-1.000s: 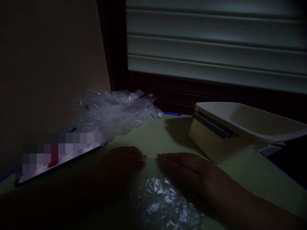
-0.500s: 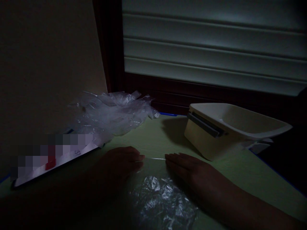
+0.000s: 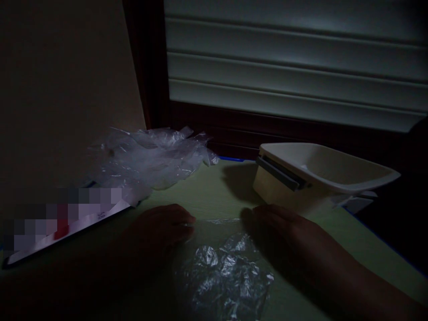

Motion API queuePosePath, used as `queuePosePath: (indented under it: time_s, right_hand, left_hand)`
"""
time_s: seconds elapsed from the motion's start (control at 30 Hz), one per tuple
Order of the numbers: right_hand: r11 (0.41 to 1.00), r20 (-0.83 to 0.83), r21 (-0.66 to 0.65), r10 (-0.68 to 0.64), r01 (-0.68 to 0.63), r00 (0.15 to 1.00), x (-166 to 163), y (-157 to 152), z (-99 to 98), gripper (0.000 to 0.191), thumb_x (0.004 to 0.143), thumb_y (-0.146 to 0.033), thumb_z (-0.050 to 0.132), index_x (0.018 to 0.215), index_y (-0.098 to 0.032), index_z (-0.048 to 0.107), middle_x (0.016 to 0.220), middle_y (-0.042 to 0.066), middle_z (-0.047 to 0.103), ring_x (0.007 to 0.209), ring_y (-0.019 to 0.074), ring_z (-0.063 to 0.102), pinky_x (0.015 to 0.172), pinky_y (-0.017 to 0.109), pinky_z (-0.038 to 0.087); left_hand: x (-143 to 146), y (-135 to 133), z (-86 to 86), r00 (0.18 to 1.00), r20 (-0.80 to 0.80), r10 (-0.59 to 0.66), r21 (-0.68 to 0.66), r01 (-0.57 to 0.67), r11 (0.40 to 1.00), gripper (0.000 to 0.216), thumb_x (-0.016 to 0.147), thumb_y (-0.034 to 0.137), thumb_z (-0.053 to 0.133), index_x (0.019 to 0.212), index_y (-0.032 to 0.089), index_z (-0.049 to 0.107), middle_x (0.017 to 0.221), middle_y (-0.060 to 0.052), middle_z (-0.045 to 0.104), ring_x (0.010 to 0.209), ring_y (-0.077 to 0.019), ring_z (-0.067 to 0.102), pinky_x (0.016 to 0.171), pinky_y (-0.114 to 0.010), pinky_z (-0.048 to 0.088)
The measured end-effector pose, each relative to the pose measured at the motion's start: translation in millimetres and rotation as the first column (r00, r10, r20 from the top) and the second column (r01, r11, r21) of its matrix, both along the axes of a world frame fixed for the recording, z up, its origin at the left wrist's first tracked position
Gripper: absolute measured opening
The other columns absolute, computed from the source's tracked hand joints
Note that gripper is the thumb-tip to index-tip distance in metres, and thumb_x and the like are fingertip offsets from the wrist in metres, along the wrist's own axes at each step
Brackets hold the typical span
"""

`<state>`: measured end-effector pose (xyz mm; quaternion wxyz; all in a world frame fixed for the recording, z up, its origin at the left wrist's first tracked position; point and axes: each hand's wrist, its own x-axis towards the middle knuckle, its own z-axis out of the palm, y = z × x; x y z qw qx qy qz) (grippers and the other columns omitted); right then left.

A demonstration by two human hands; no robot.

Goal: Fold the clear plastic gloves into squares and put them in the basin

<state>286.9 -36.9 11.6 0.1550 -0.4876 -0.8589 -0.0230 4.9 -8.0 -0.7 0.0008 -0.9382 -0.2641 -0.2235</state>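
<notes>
Left hand: the left hand (image 3: 160, 227) lies palm down and flat on the surface (image 3: 214, 196), fingers stretched out, pressing the left edge of the clear plastic sheet (image 3: 224, 272); it grips nothing
Right hand: the right hand (image 3: 281, 229) lies flat too, fingers loose, resting on the right edge of the same sheet; nothing clenched in it
Plastic sheet: crinkled, see-through, spread on the pale green surface between the two hands and toward the viewer
Plastic heap: a pile of clear plastic gloves or bags (image 3: 150, 154) at the back left, well apart from the hands
Container: a cream tub (image 3: 317, 176) with a dark bar on its near side stands just behind the right hand
Card: a white card (image 3: 67, 227), partly blurred, lies left of the left hand
Light: very dim; fine detail of the fingers is hard to make out
</notes>
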Motion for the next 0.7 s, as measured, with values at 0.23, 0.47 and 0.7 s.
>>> queuePosePath:
  time_s: [0.23,0.47,0.7]
  right_hand:
    - [0.998,-0.042,0.063,0.023,-0.020,0.999,-6,9,-13.0,0.027,0.088,-0.016,0.042,0.104,-0.015,0.063,0.105,0.012,0.065,0.088,0.0224,0.063,0.079,0.039,0.052]
    - [0.997,-0.182,-0.079,-0.017,0.002,0.983,-7,10,-9.0,0.022,0.087,-0.017,0.043,0.092,-0.016,0.064,0.092,0.010,0.066,0.080,0.0190,0.063,0.072,0.034,0.052]
    - [0.997,-0.298,-0.052,-0.062,0.049,0.953,-5,4,-7.0,0.020,0.085,-0.018,0.041,0.088,-0.016,0.060,0.082,0.009,0.066,0.067,0.0191,0.063,0.059,0.031,0.050]
  left_hand:
    - [5,-1,3.3,0.998,-0.001,0.058,-0.077,-0.058,0.995,0.026,0.086,0.010,0.035,0.089,0.017,0.059,0.092,-0.004,0.061,0.083,-0.0170,0.055,0.074,-0.028,0.045]
    - [7,-2,-1.0,0.984,0.091,0.153,-0.092,-0.145,0.985,0.021,0.087,0.018,0.039,0.102,0.014,0.054,0.101,-0.007,0.057,0.091,-0.0187,0.053,0.081,-0.031,0.045]
    - [11,2,-3.8,0.969,0.119,0.217,-0.214,-0.188,0.958,0.017,0.083,0.029,0.049,0.085,0.017,0.060,0.105,-0.007,0.056,0.098,-0.0215,0.052,0.085,-0.036,0.044]
